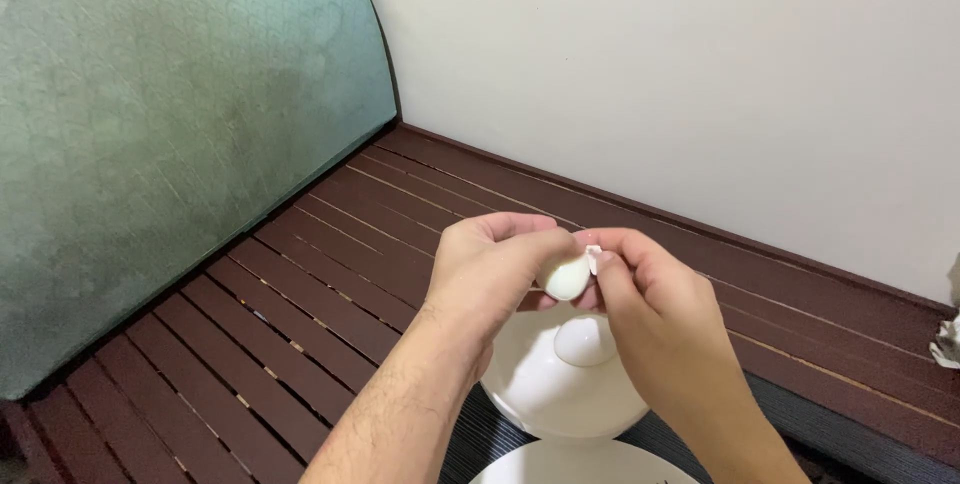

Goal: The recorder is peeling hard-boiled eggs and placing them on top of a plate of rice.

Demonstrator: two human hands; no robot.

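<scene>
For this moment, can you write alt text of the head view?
Two hands, left hand and right hand, hold a peeled white egg above a white bowl. The bowl sits over a dark slatted wooden surface, beside a white wall.

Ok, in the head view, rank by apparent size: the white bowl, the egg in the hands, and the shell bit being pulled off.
Largest to smallest:
1. White bowl, partly hidden by the hands.
2. Egg, held in the left hand, mostly covered by fingers.
3. Shell bit, pinched by the right hand.
</scene>
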